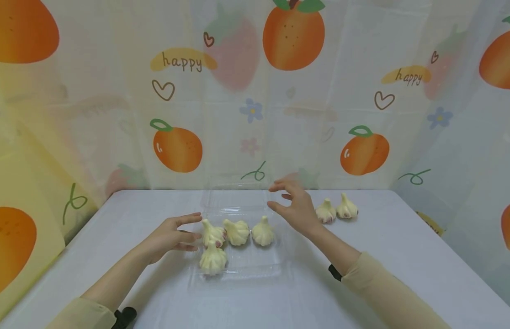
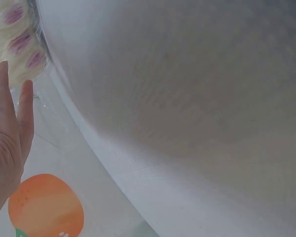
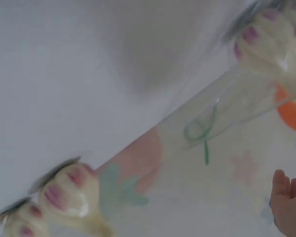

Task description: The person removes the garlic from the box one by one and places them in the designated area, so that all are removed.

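Observation:
A clear plastic box (image 1: 255,269) stands on the table, its transparent lid (image 1: 237,197) open toward the back. Several garlic bulbs lie in the box: one at the right (image 1: 263,232), one in the middle (image 1: 237,233), and two at the left, the front one (image 1: 213,260) nearest me. My left hand (image 1: 169,238) is at the box's left side, fingers extended; the left wrist view shows its fingers (image 2: 25,106) beside purple-streaked garlic. Near the lid's right edge, my right hand (image 1: 298,208) is raised, thumb and fingers apart, holding nothing.
Two more garlic bulbs, one nearer (image 1: 326,211) and one farther right (image 1: 347,207), sit behind my right hand at the back of the white table (image 1: 382,274). A fruit-printed curtain (image 1: 292,137) hangs right behind the table's back edge.

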Demonstrator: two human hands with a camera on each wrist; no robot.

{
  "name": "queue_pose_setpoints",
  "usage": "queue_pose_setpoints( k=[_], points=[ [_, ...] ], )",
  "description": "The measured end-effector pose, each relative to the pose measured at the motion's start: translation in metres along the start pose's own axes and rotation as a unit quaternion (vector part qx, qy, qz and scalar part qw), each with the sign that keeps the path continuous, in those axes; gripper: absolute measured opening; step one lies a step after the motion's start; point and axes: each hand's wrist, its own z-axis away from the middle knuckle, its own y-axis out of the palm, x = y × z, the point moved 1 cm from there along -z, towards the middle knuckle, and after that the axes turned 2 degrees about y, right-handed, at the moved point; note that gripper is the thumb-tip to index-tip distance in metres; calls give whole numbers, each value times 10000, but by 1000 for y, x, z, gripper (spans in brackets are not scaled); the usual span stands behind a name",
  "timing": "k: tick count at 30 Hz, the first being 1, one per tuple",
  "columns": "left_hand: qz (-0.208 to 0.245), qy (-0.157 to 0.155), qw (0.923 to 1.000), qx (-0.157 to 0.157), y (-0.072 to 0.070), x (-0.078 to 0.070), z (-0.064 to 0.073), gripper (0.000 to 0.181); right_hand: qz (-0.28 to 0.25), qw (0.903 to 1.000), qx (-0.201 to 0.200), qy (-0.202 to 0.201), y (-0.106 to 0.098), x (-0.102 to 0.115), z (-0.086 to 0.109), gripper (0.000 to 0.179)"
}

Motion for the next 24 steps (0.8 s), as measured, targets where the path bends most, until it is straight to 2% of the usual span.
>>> queue_pose_setpoints(
  k=[7, 16, 24],
  points=[
    [-62, 18, 10000, -15, -2, -1, 0, 70, -305, 9972, 667, -142, 26, 19, 11, 32],
    [-40, 33, 10000, -9, -2, 1, -1, 70, -786, 9850, 1530, 144, 55, 39, 27, 44],
    [-20, 45, 10000, 5, -1, 1, -1, 69, -950, 9738, 2045, 281, 72, 50, 34, 45]
  ],
)
